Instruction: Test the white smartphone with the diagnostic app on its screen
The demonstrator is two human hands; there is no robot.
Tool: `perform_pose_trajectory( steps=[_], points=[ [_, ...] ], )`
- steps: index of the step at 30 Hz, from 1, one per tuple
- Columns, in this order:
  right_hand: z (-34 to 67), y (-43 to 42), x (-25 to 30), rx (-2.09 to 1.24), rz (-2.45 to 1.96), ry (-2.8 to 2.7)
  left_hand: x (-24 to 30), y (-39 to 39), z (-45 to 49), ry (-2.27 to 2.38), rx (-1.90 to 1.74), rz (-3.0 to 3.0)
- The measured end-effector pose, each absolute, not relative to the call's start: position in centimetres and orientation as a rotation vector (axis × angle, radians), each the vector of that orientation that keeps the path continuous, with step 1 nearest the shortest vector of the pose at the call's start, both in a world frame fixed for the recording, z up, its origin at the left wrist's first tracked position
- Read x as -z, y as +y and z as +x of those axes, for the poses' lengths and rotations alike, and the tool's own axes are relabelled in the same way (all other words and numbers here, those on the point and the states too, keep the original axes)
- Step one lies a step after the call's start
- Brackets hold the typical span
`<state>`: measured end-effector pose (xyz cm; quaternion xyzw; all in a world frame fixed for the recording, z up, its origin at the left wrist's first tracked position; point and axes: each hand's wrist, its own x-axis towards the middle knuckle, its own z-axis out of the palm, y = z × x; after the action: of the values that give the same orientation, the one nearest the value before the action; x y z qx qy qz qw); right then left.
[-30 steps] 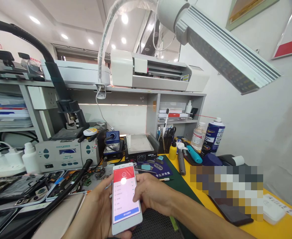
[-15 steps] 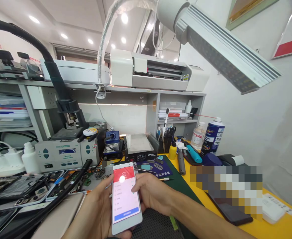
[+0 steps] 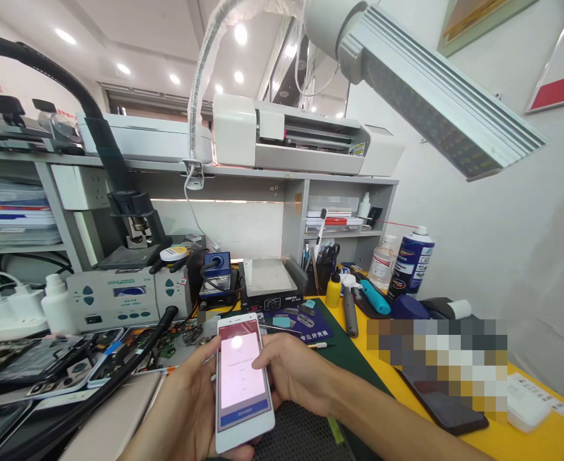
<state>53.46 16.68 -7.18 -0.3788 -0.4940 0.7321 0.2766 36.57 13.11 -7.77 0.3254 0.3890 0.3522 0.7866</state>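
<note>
A white smartphone (image 3: 241, 387) is held upright, tilted back, at the lower middle of the view. Its lit screen shows a white box over a darkened page, with a blue bar at the bottom. My left hand (image 3: 193, 390) grips its left edge and lower end. My right hand (image 3: 298, 371) wraps the right edge, the thumb resting at or just above the screen. Fingers behind the phone are hidden. Beneath it lies a dark textured mat (image 3: 294, 435).
Opened phones with exposed parts (image 3: 70, 368) and a thick black hose (image 3: 132, 371) lie left. A grey control station (image 3: 128, 298), a hot plate (image 3: 269, 282), a spray can (image 3: 411, 262) and a dark phone (image 3: 447, 403) surround the work area. A lamp (image 3: 445, 89) hangs overhead.
The phone's screen has switched from a red-topped list to a white box over a dimmed page. Both hands and the phone have stayed nearly still.
</note>
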Motion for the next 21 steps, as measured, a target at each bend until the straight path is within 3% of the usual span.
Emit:
perform_pose_trajectory(
  steps=[21],
  points=[
    [53.43,16.83,7.75,-1.929,-1.018,-1.319,7.59,13.09,36.71,0.821,-0.770,0.664]
  ],
)
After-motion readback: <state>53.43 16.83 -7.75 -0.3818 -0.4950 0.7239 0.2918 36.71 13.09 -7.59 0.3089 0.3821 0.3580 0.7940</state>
